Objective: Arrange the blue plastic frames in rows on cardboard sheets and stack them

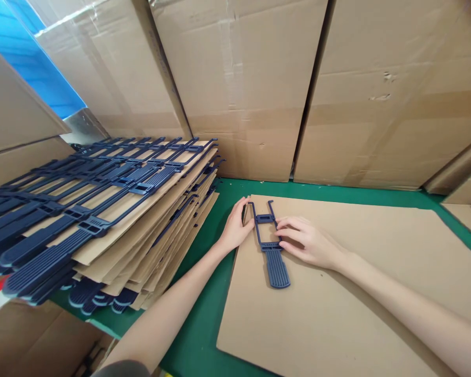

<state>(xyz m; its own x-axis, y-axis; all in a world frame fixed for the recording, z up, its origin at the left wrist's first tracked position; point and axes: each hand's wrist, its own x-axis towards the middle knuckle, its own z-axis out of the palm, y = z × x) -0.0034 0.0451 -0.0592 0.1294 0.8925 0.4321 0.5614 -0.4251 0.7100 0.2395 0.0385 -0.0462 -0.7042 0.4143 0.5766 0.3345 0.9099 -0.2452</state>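
Note:
A dark blue plastic frame with a ribbed paddle end [278,268] lies on a flat cardboard sheet [361,230], near its left edge. Its two hooked prongs point away from me. To its left, my left hand [237,226] rests at the sheet's edge, thumb and fingers apart, fingertips close to the upper prong. My right hand [312,242] comes in from the other side, with its spread fingertips touching the frame's right bar. I see neither hand wrapped round the part.
At left stands a tall stack of cardboard sheets [141,267] layered with similar dark blue plastic frames [90,183], whose paddle ends overhang the front. Large cardboard boxes [243,89] wall off the back of the green table [200,314]. Another box edge [469,201] is at far right.

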